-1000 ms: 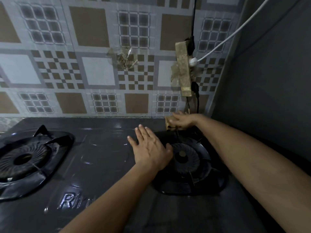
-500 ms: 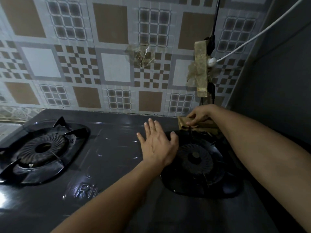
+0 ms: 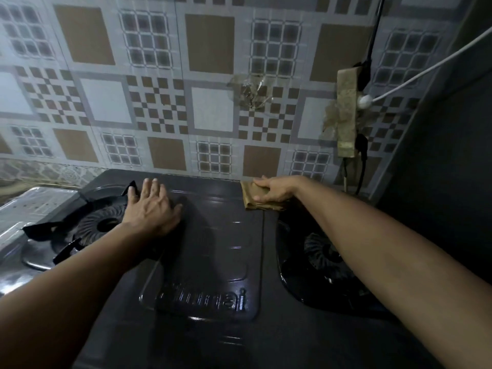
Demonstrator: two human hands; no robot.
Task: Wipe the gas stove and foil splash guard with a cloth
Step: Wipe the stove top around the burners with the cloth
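Observation:
The dark gas stove [image 3: 213,249] fills the lower view, with a left burner [image 3: 101,225] and a right burner [image 3: 319,254]. My right hand [image 3: 274,189] presses a folded tan cloth [image 3: 253,199] onto the stove's back edge, between the burners, fingers bent over it. My left hand [image 3: 153,206] lies flat with spread fingers on the stove top beside the left burner. The patterned foil splash guard [image 3: 213,89] covers the wall behind the stove.
A taped power strip [image 3: 346,113] with black and white cables hangs on the wall at the right. A dark wall [image 3: 439,155] closes the right side. A foil-covered counter [image 3: 24,209] lies left of the stove.
My right hand has slid the cloth leftward along the stove's back edge, away from the right burner. My left hand has moved from beside the right burner to beside the left burner.

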